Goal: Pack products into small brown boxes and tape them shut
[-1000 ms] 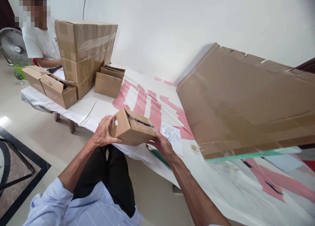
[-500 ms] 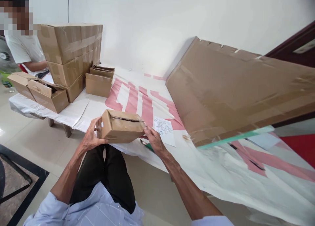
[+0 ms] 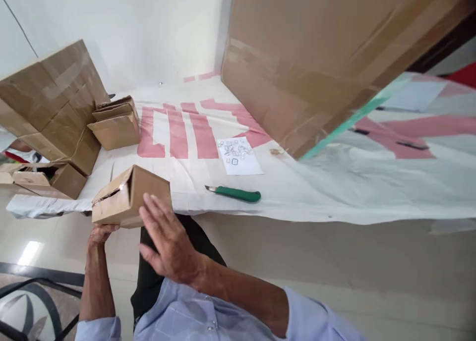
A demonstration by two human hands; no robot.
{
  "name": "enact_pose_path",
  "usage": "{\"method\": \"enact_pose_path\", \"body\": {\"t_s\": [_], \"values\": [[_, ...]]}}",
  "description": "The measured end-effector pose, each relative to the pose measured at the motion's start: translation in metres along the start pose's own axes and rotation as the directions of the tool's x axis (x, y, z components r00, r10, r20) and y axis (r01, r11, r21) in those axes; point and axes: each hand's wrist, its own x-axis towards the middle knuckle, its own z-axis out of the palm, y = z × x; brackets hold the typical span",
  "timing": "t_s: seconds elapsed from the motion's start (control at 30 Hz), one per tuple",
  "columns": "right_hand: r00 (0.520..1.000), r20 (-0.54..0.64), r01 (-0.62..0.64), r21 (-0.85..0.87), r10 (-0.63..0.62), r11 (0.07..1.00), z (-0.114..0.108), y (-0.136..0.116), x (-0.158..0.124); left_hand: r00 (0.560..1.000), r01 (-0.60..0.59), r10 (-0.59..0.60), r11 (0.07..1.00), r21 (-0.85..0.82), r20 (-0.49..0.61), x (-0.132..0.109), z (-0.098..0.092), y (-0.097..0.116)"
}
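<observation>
A small brown cardboard box (image 3: pixel 128 196) with a torn slit along one end is held over my lap at the table's near edge. My left hand (image 3: pixel 101 231) grips it from underneath at its lower left. My right hand (image 3: pixel 167 239) lies flat against the box's near right side, fingers stretched out and together. A green-handled utility knife (image 3: pixel 238 194) rests on the white cloth to the right of the box. Behind the knife lies a white printed paper slip (image 3: pixel 238 155).
A stack of taped cartons (image 3: pixel 52 103) and several small open boxes (image 3: pixel 116 123) stand at the left. A large flattened carton (image 3: pixel 316 53) leans over the table (image 3: pixel 334 192) at the right. Another person's arm (image 3: pixel 17 147) shows at far left.
The view has swung right and tilted. I turned the box so its slit end faces left and brought it lower toward me. My right hand came off the box's end and now rests flat on its side.
</observation>
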Motion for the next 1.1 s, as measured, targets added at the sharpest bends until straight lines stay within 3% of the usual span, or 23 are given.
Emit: {"method": "enact_pose_path", "body": {"t_s": [0.1,0.2,0.33,0.43,0.6,0.8,0.93,1.0,1.1], "values": [[0.998,0.018,0.058,0.005,-0.058,0.998,0.015,-0.020,0.003,1.000,0.008,-0.008,1.000,0.015,0.005,0.000,-0.002,0.003],[0.998,0.024,0.057,0.013,-0.057,0.998,0.015,-0.020,0.004,1.000,0.008,-0.008,0.999,0.033,0.007,0.000,-0.001,0.009],[0.998,-0.053,0.038,-0.009,-0.038,0.999,0.003,0.003,0.007,1.000,-0.005,0.005,0.999,0.050,0.008,0.008,0.002,0.025],[0.991,-0.109,-0.074,0.018,0.076,0.997,-0.005,0.037,0.007,0.999,-0.052,0.052,0.995,0.087,-0.005,0.024,0.013,0.042],[0.889,-0.123,-0.422,0.154,0.441,0.893,-0.012,0.092,0.001,0.993,-0.114,0.097,0.952,0.283,0.074,0.037,0.043,0.069],[0.866,-0.120,-0.444,0.264,0.486,0.856,-0.013,0.107,0.003,0.978,-0.185,0.145,0.930,0.319,0.147,0.038,0.053,0.073],[0.849,-0.099,-0.470,0.306,0.518,0.828,-0.016,0.112,0.003,0.976,-0.215,0.195,0.923,0.318,0.092,0.039,0.054,0.069],[0.806,-0.079,-0.534,0.331,0.586,0.778,-0.022,0.116,-0.003,0.975,-0.223,0.215,0.928,0.298,0.061,0.030,0.060,0.068],[0.723,-0.120,-0.637,0.265,0.680,0.724,-0.041,0.121,-0.006,0.957,-0.287,0.267,0.921,0.263,0.109,0.013,0.075,0.068]]}}
